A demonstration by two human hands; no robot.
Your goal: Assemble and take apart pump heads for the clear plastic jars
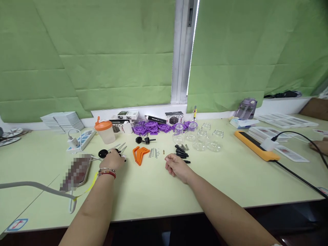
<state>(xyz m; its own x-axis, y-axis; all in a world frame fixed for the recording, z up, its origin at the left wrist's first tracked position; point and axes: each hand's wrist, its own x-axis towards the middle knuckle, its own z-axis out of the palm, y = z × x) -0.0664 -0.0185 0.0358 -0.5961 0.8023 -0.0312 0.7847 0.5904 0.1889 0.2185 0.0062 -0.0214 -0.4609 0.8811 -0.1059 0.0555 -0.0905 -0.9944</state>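
The fingers of the left hand are curled down over the black-knobbed rods at the left of the desk. They are seen only from behind the hand, so whether they are clamped on a rod or merely laid on it cannot be told. The fingers of the right hand are loosely curled and apart, nothing is seen between them, and the hand is rested on the desk just short of the small screws and the black pieces. A rod could be rolled away or knocked into its neighbours if only its tip is caught, since the rods are round and laid close together. The screws could be scattered by a sweep of the right wrist, and the orange brackets between the hands could be pushed aside by either. Further out, the clear glass cups could be toppled by a long reach. How many rods are covered by the left hand is hidden. A flat thing beside the left wrist is blurred out, the purple parts are too small to be told apart, and another person's hand is cut off at the right edge.
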